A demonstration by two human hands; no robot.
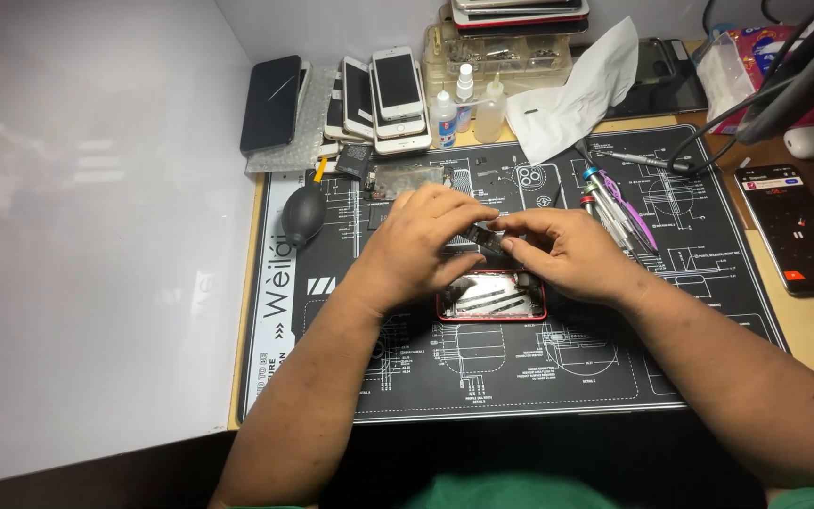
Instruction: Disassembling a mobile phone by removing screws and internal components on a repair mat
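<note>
A: Holding steady over the mat. Left hand [421, 240] and right hand [562, 250] meet above the red opened phone body [492, 297], both pinching one small dark component [489, 240] between thumb and fingertips.

B: Grip state?

A: Fingers on both hands pressed together on the part, none spread. It sits clear of the phone body, just above its top edge. What kind of part it is I cannot tell; too small and half covered.

B: How to do this well, in your judgement?

A: Keep the wrists low and close to the black work mat [332, 377], so a slip drops the part onto the mat and not off it. Light pressure only; a part like this probably bends easily. Work over the open shell, where the light falls.

B: Edges and room?

A: Crowded at the far side: a stack of phones [383, 99], small dropper bottles [463, 108], a white cloth [572, 94]. Just right of the right hand lies a bundle of screwdrivers and tweezers [614, 212]; an elbow swing would catch them. A dark air-blower bulb [303, 215] sits left of the left hand, apart from it. Another phone with a lit screen [796, 231] lies off the mat, far right. Open room is toward the body, on the near half of the mat, and along its left margin.
</note>
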